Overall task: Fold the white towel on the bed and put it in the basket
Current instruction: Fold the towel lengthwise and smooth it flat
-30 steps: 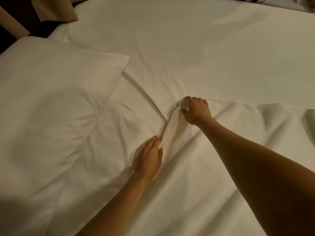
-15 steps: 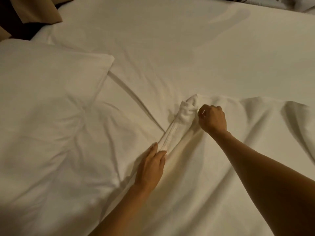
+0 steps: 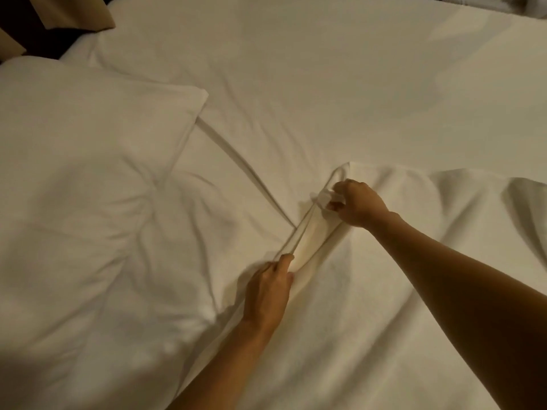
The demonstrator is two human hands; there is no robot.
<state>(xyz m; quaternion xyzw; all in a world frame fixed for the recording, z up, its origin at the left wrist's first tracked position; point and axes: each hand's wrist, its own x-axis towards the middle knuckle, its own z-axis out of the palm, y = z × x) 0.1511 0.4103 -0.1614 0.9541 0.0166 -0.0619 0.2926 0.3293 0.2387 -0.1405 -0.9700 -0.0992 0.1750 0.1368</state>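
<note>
The right hand [image 3: 358, 204] is seen curled into a loose fist, knuckles up, and a bunched corner of the white towel [image 3: 370, 291] is pinched between its thumb and fingers. The right forearm is stretched out nearly straight from the lower right, wrist slightly bent downward. The left hand [image 3: 268, 294] is closed on the same towel edge nearer the person, thumb laid on top and fingers tucked beneath the cloth; its forearm is extended from the bottom edge and angled toward the right hand. The two hands are held well apart, and the strip of towel between them is raised off the bed [image 3: 296, 69] and drawn taut into a narrow ridge.

The rest of the towel is spread flat on the bed to the right of that ridge, with soft folds toward its far right end. To the left of the towel a white pillow [image 3: 88, 173] is laid, its corner pointing toward the raised edge. Beyond the towel the creased white sheet is stretched across the bed. A tan panel [image 3: 74, 11] is glimpsed far beyond the pillow, at the upper left.
</note>
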